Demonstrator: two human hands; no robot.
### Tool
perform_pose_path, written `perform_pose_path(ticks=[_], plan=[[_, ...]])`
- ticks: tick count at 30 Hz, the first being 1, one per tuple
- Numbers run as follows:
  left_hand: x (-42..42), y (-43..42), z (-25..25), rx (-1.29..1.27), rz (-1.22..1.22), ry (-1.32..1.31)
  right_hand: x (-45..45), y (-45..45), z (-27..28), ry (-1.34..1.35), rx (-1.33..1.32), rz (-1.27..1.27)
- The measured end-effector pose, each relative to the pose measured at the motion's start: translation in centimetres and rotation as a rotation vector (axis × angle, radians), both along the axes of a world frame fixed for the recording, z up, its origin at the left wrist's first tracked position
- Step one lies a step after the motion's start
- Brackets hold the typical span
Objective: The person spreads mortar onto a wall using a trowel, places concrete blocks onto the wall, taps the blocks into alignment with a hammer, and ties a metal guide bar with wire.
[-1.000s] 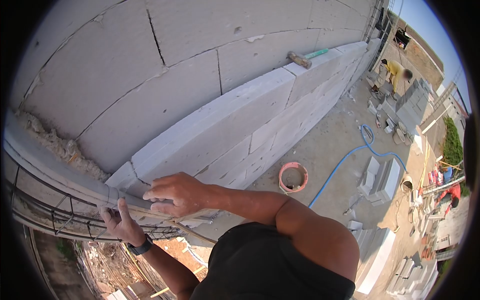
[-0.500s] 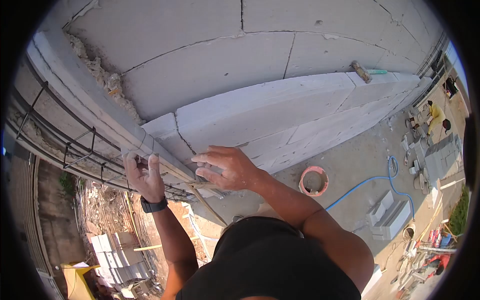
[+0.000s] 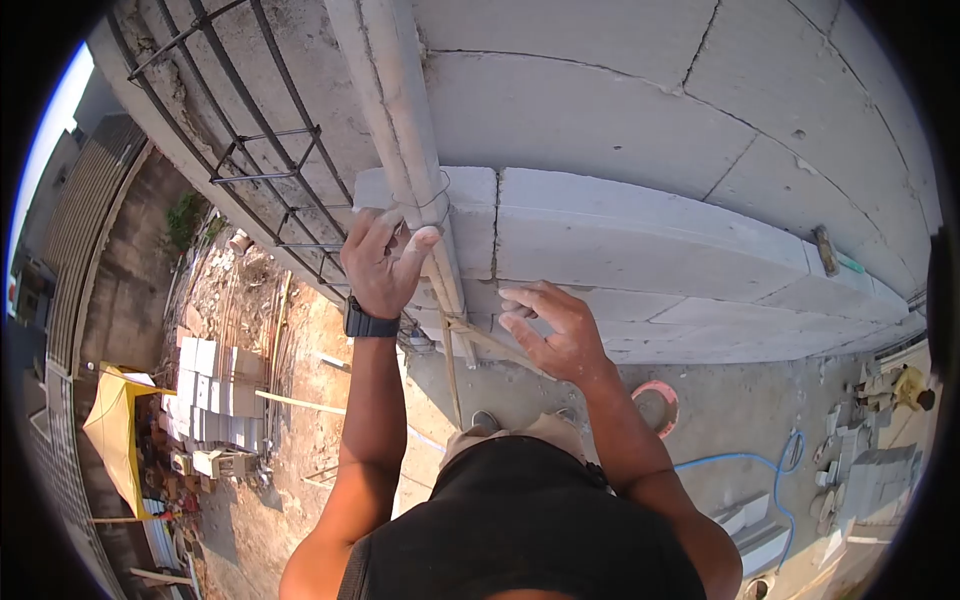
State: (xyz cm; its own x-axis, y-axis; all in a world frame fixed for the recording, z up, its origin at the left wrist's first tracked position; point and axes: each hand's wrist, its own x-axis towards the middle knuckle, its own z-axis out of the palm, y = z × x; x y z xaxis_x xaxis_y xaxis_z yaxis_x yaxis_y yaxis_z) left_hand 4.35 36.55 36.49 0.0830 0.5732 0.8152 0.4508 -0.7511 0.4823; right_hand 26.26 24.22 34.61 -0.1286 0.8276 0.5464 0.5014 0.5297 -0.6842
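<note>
My left hand (image 3: 383,265), with a dark watch on its wrist, is at the edge of a pale upright post (image 3: 395,110). Its fingers are bent and the thumb stands apart; I see nothing held, and cannot tell whether it touches the post. A thin wire loop (image 3: 445,190) goes round the post just above. To the right, my right hand (image 3: 555,330) is in front of the lower part of a white block wall (image 3: 620,228). Its fingers curl, with a gap to the thumb and nothing visible between them. Both hands look dusty.
A steel rebar cage (image 3: 270,150) runs along the left, beside a drop to the ground. A hammer (image 3: 828,252) lies on the wall's top. Below are a pink bucket (image 3: 668,402), a blue hose (image 3: 730,458) and a crouching person (image 3: 908,386). A thin stick (image 3: 505,346) slants near the post.
The view has turned, so the post stands more upright and the wall has shifted right. Both hands appear farther right in the picture, the right one lower along the wall face.
</note>
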Motion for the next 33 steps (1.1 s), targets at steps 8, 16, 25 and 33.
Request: perform_pose_path(ticks=[8,16,25,33], plan=[[0.5,0.1,0.2,-0.190,-0.213,-0.256,-0.1,-0.1,0.0,0.064,0.010,-0.027],[-0.3,0.0,1.3,-0.293,-0.172,-0.040,-0.2,-0.1,-0.6,0.066,-0.019,-0.013],[-0.3,0.1,0.4,-0.234,-0.161,-0.110,0.1,1.2,1.8,0.074,0.114,-0.028],[0.6,0.0,-1.9,-0.305,-0.237,-0.367,0.3,1.6,2.1,0.051,0.114,-0.014]])
